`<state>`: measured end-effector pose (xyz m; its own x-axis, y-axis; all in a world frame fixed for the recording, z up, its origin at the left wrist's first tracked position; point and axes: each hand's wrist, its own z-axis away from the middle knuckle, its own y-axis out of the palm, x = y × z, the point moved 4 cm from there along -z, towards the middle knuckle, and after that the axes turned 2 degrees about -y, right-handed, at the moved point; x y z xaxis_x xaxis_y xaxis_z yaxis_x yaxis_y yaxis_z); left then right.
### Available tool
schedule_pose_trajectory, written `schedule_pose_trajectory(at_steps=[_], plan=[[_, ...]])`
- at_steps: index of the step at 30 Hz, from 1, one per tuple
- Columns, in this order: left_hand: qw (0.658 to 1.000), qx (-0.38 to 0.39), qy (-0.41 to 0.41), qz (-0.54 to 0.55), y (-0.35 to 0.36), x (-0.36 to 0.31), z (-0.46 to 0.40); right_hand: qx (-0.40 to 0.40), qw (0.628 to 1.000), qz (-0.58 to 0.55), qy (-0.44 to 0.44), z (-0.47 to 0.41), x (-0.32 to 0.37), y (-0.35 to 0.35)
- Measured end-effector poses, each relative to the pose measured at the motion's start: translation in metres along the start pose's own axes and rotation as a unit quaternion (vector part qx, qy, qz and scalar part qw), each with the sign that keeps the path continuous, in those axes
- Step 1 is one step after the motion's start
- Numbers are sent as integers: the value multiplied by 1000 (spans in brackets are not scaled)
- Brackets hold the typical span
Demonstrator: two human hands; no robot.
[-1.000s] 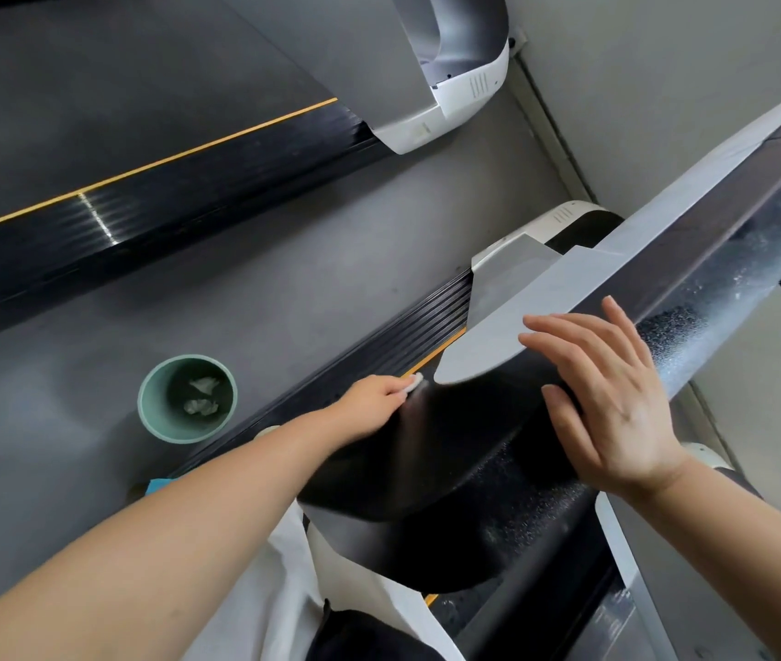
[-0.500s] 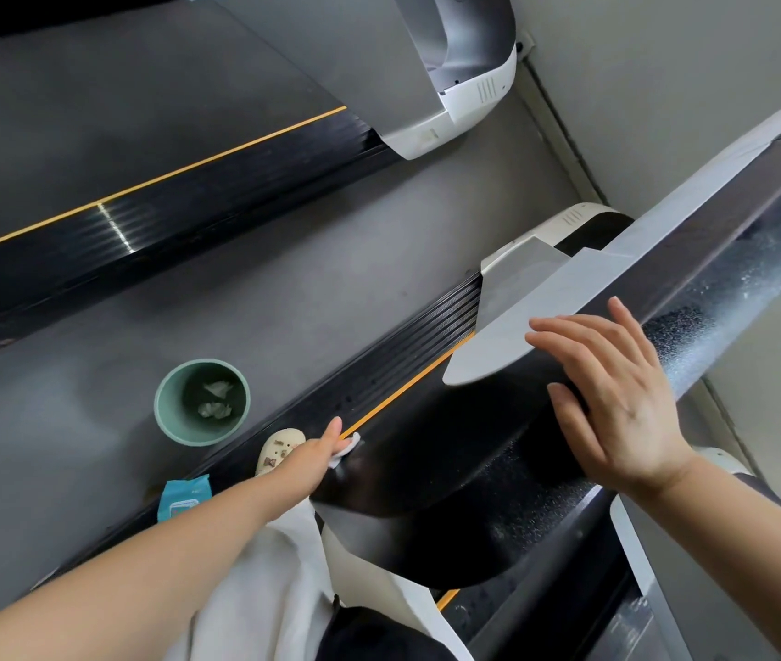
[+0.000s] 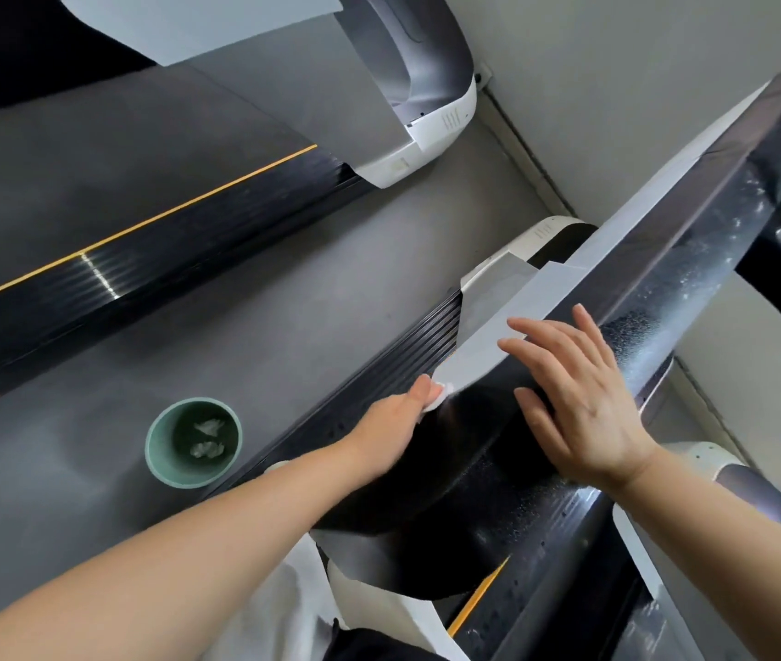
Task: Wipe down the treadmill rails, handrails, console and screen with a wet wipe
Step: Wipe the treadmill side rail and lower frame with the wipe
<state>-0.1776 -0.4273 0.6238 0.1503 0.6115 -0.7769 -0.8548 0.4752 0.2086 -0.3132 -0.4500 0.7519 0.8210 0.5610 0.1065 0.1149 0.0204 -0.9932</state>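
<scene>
Grey gym flooring [image 3: 341, 288] filled the middle of the frame, with a pale wall [image 3: 641, 88] at the upper right. Across the upper left ran a second treadmill [image 3: 150, 240], its black side rail edged by an orange line. At the lower left centre stood a green bin [image 3: 152, 446] on the floor, with crumpled white wipes inside.

Your treadmill's handrail [image 3: 665, 298], glossy black with a grey edge, crossed from the upper right down to the centre, where it widened into a rounded black end. Its surface showed fine droplets or specks.

Your left hand [image 3: 388, 422], at centre frame, pressed a white wet wipe [image 3: 438, 395] against the near edge of that handrail; the fingers curled around the wipe, which showed only as a small white tuft past the fingertips. Your right hand [image 3: 574, 398], just right of centre, lay flat on top of the handrail with its fingers straight and slightly spread, holding nothing.
</scene>
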Motion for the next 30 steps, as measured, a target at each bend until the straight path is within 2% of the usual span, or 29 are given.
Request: schedule_pose_trajectory(at_steps=[4, 8, 14, 16, 20, 24, 30], plan=[[989, 44, 134, -47, 19, -37, 32, -71, 990, -10, 122, 10, -18, -11], [971, 72, 188, -126, 31, -51, 29, -106, 970, -7, 220, 22, -41, -15], [969, 78, 197, -124, 34, -80, -28, -96, 951, 14, 295, 27, -58, -14], [965, 93, 210, -123, 30, -71, -17, -89, 949, 14, 302, 30, -60, -14], [935, 157, 285, -139, 23, -41, 42, -85, 949, 6, 302, 39, -59, -15], [938, 173, 254, -157, 17, -40, 46, -81, 949, 3, 304, 45, -58, -14], [949, 130, 210, -197, 45, -101, -28, -88, 948, 2, 306, 47, -57, -21]])
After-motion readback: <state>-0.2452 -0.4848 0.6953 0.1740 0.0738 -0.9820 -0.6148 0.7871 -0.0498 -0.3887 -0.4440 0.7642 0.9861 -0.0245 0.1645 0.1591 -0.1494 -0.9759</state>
